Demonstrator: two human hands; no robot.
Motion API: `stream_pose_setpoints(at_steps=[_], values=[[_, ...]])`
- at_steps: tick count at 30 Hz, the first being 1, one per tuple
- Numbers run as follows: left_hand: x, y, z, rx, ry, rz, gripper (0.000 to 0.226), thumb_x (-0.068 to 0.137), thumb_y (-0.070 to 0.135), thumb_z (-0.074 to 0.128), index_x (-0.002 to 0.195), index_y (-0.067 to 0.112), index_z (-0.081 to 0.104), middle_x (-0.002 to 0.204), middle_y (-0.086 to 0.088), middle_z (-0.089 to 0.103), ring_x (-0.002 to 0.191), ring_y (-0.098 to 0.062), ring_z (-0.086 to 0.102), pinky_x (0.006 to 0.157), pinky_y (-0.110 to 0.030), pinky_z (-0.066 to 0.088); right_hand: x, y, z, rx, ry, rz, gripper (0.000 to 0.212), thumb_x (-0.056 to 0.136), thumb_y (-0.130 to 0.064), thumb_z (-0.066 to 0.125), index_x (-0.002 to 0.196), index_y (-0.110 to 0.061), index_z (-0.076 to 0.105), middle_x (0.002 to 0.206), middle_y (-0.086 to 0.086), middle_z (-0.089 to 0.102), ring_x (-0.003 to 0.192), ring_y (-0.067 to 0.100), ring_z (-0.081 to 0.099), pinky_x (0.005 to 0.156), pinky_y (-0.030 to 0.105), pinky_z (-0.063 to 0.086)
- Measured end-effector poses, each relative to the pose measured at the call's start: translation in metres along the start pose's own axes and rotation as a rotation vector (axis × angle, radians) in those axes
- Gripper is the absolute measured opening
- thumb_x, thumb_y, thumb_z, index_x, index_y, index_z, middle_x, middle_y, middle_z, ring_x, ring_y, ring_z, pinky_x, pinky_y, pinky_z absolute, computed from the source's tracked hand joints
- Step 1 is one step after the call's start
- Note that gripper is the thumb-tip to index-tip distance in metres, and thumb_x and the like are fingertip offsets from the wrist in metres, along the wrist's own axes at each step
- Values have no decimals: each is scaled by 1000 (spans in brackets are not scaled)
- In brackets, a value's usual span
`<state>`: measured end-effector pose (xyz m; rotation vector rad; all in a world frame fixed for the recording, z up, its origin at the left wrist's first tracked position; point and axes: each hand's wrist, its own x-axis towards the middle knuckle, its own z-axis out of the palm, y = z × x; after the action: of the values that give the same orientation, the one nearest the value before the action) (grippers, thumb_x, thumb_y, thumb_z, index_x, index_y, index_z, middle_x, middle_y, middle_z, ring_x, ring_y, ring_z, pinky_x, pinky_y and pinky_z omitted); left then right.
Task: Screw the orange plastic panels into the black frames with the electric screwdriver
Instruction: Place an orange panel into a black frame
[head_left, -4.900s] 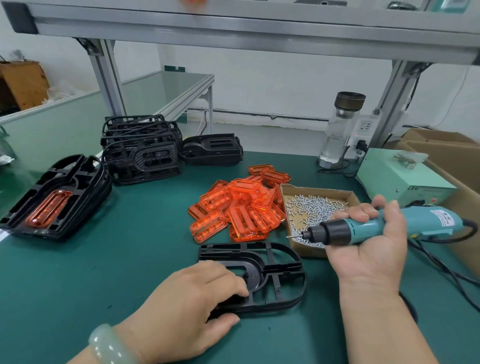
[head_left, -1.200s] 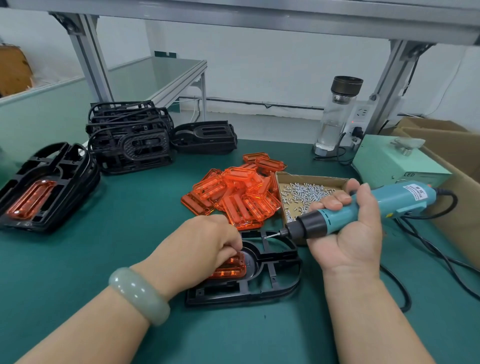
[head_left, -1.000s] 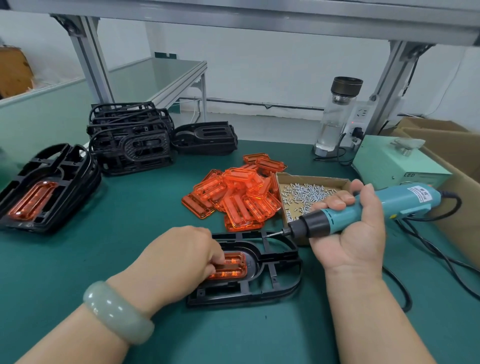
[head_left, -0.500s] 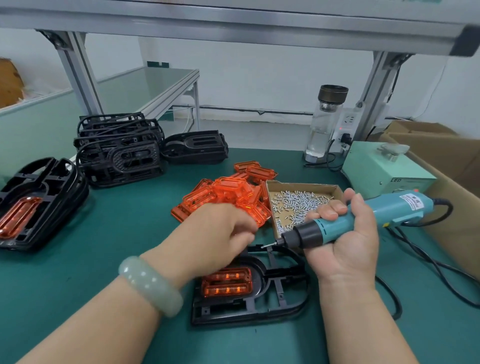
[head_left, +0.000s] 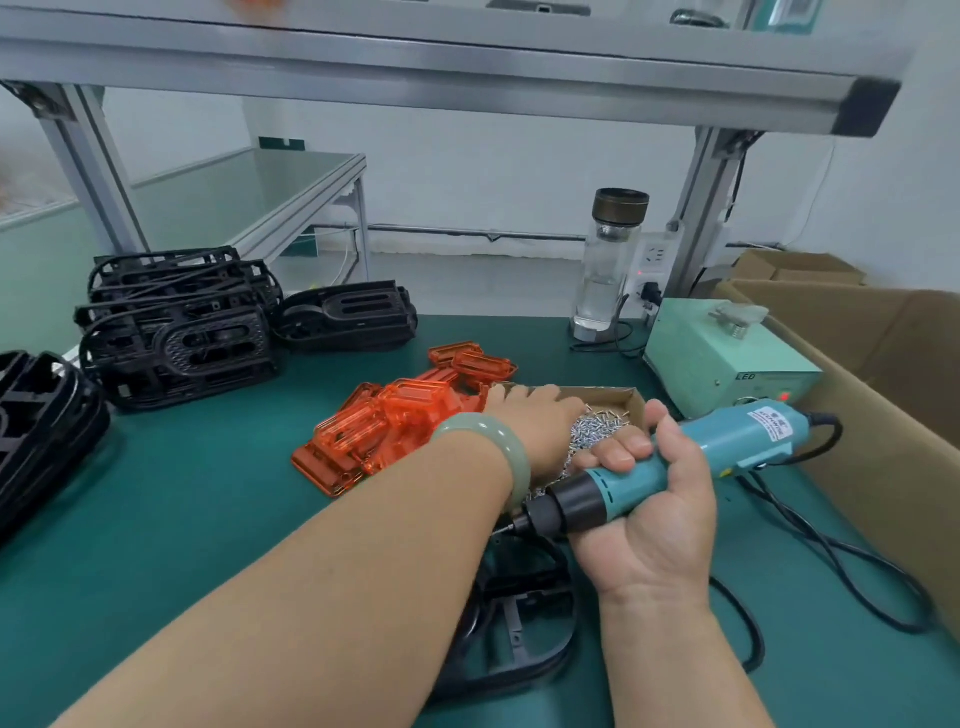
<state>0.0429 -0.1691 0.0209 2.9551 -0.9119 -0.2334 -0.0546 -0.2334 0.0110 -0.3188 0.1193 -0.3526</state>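
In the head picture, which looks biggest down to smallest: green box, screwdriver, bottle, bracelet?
1. green box and screwdriver: alike; the screwdriver is nearer, so unsure.
2. bottle
3. bracelet

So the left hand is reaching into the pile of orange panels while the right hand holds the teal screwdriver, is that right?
Not quite. The head view shows the left hand reaching into the cardboard box of screws, beside the pile of orange panels, not into the pile. The right hand does hold the teal screwdriver.
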Motion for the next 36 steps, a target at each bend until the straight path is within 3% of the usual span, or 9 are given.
stream_pose_setpoints(at_steps=[3, 5, 7, 11, 17, 20, 23, 26, 36], values=[[2, 3, 7, 39, -130, -20, 22, 92, 27, 45, 113, 26, 51, 127, -2, 47, 126, -27, 41, 106, -59, 16, 0, 1, -1, -10, -9, 16, 15, 76, -22, 60, 91, -22, 57, 57, -10, 45, 43, 4, 44, 51, 18, 44], [-2, 3, 4, 61, -121, 42, 9, 92, 22, 45, 91, 27, 52, 115, 0, 56, 117, -24, 51, 103, -53, 26, 0, 1, -2, -14, -19, 18, 15, 77, -22, 59, 92, -22, 57, 57, -10, 45, 43, 4, 44, 51, 19, 44], [-9, 2, -3, 48, -106, 97, 16, 89, 14, 48, 79, 26, 52, 98, -1, 63, 102, -24, 59, 91, -39, 42, 0, 1, -1, -7, -19, 15, 16, 77, -21, 59, 93, -22, 57, 57, -10, 45, 43, 4, 44, 50, 18, 45], [-24, -2, -14, -14, -139, 134, 13, 88, 8, 55, 94, 16, 63, 89, -5, 64, 86, -26, 59, 82, -33, 49, -1, 2, -1, 20, -16, 32, 14, 78, -21, 59, 91, -22, 58, 57, -10, 45, 42, 4, 44, 49, 19, 46], [-32, -1, -20, -7, -50, 193, 18, 85, 6, 56, 76, 22, 53, 61, 5, 44, 69, -22, 47, 65, -26, 35, 0, 1, -2, 21, -10, 36, 13, 78, -22, 58, 91, -22, 58, 58, -11, 45, 43, 4, 44, 51, 19, 45], [-31, -5, -17, -90, 32, 217, 7, 86, 14, 59, 81, 18, 63, 67, 2, 49, 71, -19, 48, 65, -25, 36, 1, 0, -2, 9, -5, 27, 14, 77, -22, 58, 91, -22, 57, 57, -11, 44, 44, 4, 44, 53, 19, 44], [-31, -11, -14, -255, 131, 211, 13, 86, 22, 65, 96, 18, 73, 78, 2, 62, 76, -16, 55, 67, -22, 39, 1, -1, -1, 14, -5, 17, 14, 77, -21, 58, 91, -20, 56, 57, -10, 44, 43, 5, 44, 52, 19, 44], [-31, -14, -12, -382, 184, 191, 12, 84, 23, 69, 94, 22, 74, 67, 14, 56, 65, -4, 51, 56, -10, 34, 1, -1, 0, 22, -10, 15, 14, 77, -21, 57, 91, -20, 56, 57, -9, 44, 43, 5, 43, 51, 19, 43], [-37, -10, -7, -501, 230, 122, 15, 87, 23, 65, 99, 21, 73, 70, 11, 58, 66, -4, 52, 65, -16, 37, 0, -2, 0, 26, -5, 8, 12, 81, -20, 56, 93, -19, 55, 57, -8, 44, 43, 5, 44, 50, 18, 44]])
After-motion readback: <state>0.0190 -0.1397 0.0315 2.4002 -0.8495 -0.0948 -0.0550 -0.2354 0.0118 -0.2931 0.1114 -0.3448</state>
